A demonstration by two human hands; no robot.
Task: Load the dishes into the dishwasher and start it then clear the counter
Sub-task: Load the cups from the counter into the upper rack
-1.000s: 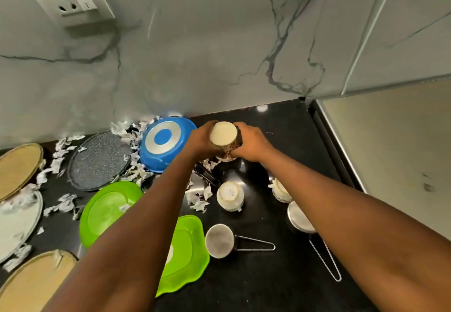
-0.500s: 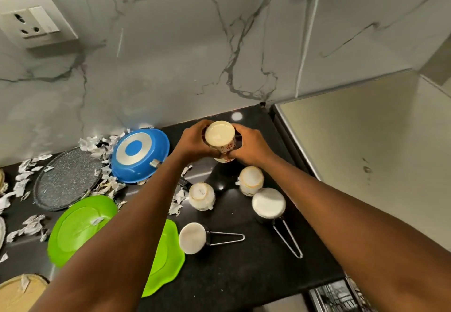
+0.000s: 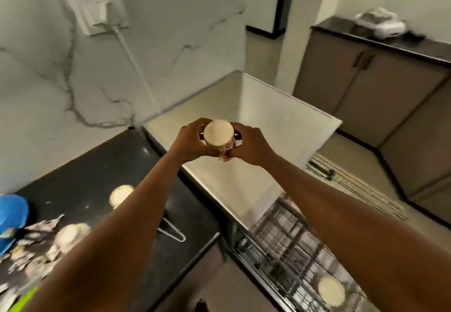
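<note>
1. Our grip: left hand point(image 3: 189, 141) and right hand point(image 3: 249, 144) curl round stacked cups point(image 3: 218, 134), centre frame.
2. One cup point(image 3: 331, 293) sits in the dishwasher rack point(image 3: 288, 246), lower right.
3. We judge most left: dishes point(image 3: 70, 235) crowd the tabletop point(image 3: 80, 165), lower left.

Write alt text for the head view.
Left hand and right hand hold a floral cup, base up, over a pale top. Below, a wire rack holds another cup; a black counter at left bears cups, scraps and a blue plate.
</note>
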